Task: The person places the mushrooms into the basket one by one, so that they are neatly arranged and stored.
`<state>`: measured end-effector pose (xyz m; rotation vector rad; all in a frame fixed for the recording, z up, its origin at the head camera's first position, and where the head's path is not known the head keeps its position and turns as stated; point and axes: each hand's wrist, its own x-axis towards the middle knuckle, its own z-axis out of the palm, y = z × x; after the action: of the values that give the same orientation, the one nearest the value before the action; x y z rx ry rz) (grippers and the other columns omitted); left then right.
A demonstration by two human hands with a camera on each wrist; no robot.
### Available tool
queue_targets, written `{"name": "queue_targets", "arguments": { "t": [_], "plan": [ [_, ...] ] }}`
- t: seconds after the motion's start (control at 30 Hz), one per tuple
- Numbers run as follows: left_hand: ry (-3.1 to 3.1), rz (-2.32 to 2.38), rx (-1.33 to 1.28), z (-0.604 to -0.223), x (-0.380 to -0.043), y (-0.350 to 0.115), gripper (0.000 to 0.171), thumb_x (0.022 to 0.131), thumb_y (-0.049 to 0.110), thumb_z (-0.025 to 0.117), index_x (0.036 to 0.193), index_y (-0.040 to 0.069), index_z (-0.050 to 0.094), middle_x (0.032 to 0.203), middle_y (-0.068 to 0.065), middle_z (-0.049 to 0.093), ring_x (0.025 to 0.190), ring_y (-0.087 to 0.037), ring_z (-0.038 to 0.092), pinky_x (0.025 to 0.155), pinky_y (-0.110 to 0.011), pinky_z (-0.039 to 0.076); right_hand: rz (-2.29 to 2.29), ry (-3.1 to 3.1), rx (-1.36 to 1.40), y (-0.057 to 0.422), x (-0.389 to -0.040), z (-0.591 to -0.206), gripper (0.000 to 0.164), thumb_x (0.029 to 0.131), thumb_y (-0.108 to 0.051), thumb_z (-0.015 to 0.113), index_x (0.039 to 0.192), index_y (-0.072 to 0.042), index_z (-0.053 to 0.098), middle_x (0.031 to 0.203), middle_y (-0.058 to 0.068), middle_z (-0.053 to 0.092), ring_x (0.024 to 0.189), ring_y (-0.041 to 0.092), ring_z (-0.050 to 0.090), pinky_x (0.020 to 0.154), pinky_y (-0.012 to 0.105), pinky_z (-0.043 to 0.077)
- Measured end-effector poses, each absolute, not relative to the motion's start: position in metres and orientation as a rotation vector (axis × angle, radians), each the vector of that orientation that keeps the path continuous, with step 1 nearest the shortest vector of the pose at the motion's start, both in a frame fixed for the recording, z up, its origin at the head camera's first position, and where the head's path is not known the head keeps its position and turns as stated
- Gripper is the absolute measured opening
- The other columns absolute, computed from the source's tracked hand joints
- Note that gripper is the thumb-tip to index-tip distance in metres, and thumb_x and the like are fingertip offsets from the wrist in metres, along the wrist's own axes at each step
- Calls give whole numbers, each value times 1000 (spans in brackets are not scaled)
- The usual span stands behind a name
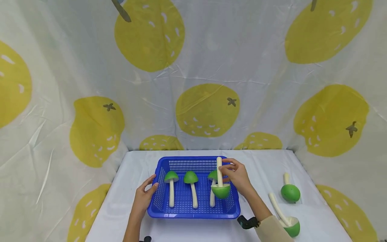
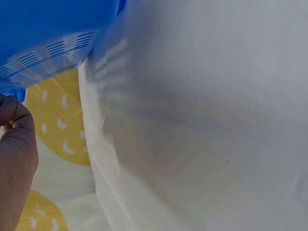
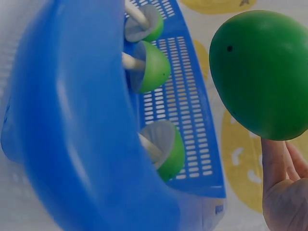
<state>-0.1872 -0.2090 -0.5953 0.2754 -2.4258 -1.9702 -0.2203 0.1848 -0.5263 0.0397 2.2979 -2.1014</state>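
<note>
The left hand (image 1: 145, 196) grips the basket (image 1: 193, 215) at nine o'clock; the right hand (image 1: 237, 174) pinches a mushroom (image 1: 221, 192) by its stem, at three o'clock. Weak pinch could drop it onto its neighbour (image 1: 212, 199).

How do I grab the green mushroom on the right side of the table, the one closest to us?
I'd pinch the middle of the nearest green-capped mushroom's stem, coming from above. The stem is slim and sticks out away from the wide, round cap, so fingers should fit around it more easily.
</note>
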Motion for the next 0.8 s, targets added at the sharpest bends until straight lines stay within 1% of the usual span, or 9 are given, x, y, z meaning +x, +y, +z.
{"name": "queue_targets", "arguments": {
  "t": [0.03,0.17,0.27,0.33,0.47,0.63,0.73,0.8],
  "plan": [
    [-2430,-1961,280,-595,-187,-209,54,100,32,69,151,19,54,138,-16,50,107,-32,73,79,-34,63,-2096,2293,28,183,-221,-527,44,93,-16,77,133,-4,62,104,14,76,81,22,76,72,53,63],
    [-2463,-1911,293,-589,-186,-207,52,102,31,66,151,19,53,138,-16,51,108,-33,72,80,-33,62,-2097,2261,-9,173,-223,-528,45,94,-18,77,134,-5,61,106,15,75,83,25,77,75,56,63],
    [-2455,-1939,299,-580,-183,-203,50,103,26,65,151,17,54,136,-17,51,111,-38,71,80,-34,63,-2090,2246,-22,165,-223,-528,44,94,-17,76,134,-7,61,106,16,75,82,26,77,75,57,62],
    [-2448,-1954,278,-581,-183,-203,51,103,26,65,151,13,53,135,-20,50,110,-39,71,79,-35,63,-2083,2241,-15,159,-223,-529,43,94,-16,76,134,-7,61,105,16,75,80,27,76,75,57,63],
    [-2431,-1963,272,-594,-185,-208,55,100,35,69,150,17,54,135,-18,51,107,-34,73,77,-33,62,-2074,2232,-31,149,-224,-531,41,95,-13,75,133,-8,62,105,16,75,80,27,75,75,59,62],
    [-2411,-1977,296,-601,-187,-209,55,99,33,70,150,18,55,137,-17,52,107,-32,73,77,-33,63,-2070,2222,-49,136,-225,-533,41,94,-13,75,133,-10,63,104,15,75,80,26,75,77,62,60],
    [-2410,-1978,306,-601,-189,-208,55,100,32,70,150,18,54,137,-16,52,106,-32,73,77,-33,63,-2056,2229,-62,130,-226,-533,42,94,-15,76,133,-10,63,105,14,76,79,24,74,75,58,62],
    [-2408,-1971,310,-600,-189,-209,54,99,33,70,150,20,55,137,-15,52,105,-29,74,77,-32,63,-2056,2225,-66,126,-226,-532,43,93,-16,76,133,-10,63,105,14,76,78,23,74,72,54,63]
  ]
}}
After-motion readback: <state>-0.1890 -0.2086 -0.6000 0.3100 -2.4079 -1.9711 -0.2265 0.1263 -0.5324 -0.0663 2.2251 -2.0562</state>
